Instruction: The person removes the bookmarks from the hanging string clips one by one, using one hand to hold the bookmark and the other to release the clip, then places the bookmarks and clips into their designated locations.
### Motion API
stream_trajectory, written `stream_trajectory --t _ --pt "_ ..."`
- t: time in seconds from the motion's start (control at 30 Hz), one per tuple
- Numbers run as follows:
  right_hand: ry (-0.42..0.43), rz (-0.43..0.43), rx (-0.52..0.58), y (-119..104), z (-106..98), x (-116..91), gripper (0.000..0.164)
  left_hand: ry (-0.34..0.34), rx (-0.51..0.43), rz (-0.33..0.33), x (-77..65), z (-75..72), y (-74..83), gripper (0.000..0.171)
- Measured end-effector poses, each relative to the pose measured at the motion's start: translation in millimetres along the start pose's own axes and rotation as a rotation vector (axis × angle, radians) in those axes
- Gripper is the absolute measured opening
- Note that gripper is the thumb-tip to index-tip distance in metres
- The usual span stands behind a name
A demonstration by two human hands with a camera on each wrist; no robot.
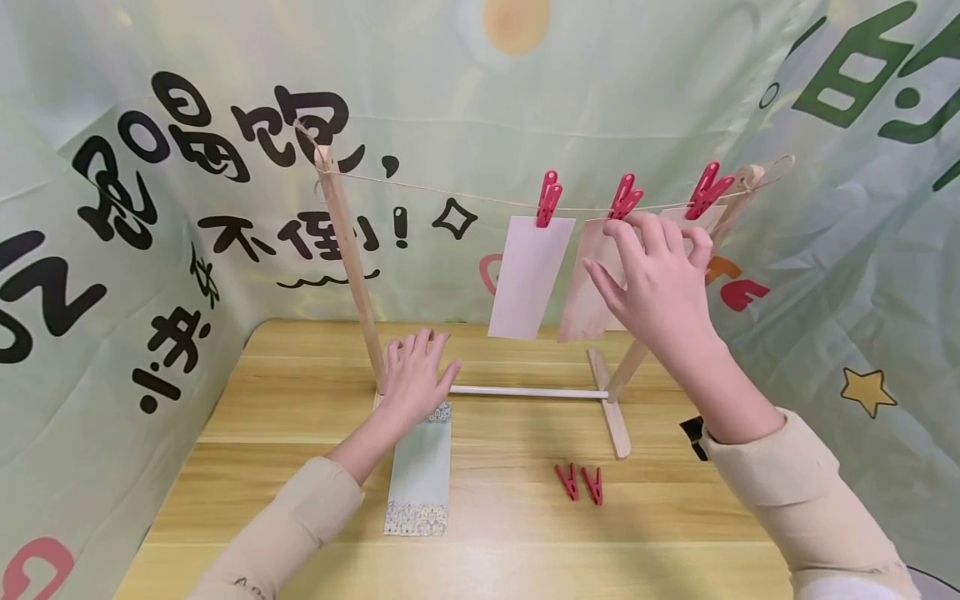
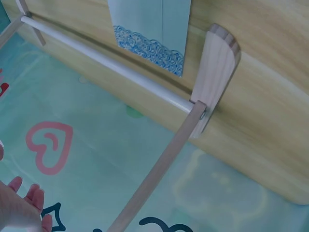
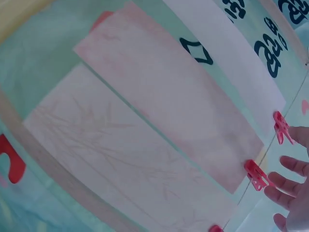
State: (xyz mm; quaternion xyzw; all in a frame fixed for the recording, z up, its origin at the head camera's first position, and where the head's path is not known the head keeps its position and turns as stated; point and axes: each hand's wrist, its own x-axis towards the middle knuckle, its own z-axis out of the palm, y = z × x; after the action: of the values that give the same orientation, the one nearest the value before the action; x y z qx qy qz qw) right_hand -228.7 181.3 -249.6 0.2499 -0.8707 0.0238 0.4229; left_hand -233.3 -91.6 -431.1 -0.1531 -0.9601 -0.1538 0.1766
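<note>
My right hand (image 1: pixel 663 279) is raised at the string, its fingers spread and bent beside the middle red clothespin (image 1: pixel 624 197). In the right wrist view the fingertips lie right by that clothespin (image 3: pixel 256 175), with nothing gripped. Beneath it hangs a pinkish paper strip (image 3: pixel 169 92). A plain pale strip (image 1: pixel 531 275) hangs to its left from another clothespin (image 1: pixel 549 200). To its right, a strip with faint branches (image 3: pixel 116 145) hangs from a third clothespin (image 1: pixel 708 192). My left hand (image 1: pixel 412 375), fingers extended, hovers over the far end of a pale blue strip (image 1: pixel 418 475) with patterned ends.
A wooden rack with a left post (image 1: pixel 348 267), a foot (image 1: pixel 609 404) and a white crossbar (image 1: pixel 525 391) stands on the table (image 1: pixel 510 550). The string (image 1: pixel 450 190) spans its posts. Two loose red clothespins (image 1: pixel 567 482) lie in front. Printed cloth (image 1: pixel 435 92) surrounds the table.
</note>
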Motion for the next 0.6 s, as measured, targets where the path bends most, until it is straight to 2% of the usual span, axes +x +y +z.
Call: stream_trajectory --t 0.37,0.6 --pt "0.117 -0.043 0.004 4.3 0.8 21.5 0.032 -0.031 0.019 0.025 11.1 -0.7 7.6 0.05" --pt "0.108 -0.07 0.007 5.2 -0.1 34.1 0.033 -0.02 0.036 0.053 17.3 -2.1 12.6 0.05"
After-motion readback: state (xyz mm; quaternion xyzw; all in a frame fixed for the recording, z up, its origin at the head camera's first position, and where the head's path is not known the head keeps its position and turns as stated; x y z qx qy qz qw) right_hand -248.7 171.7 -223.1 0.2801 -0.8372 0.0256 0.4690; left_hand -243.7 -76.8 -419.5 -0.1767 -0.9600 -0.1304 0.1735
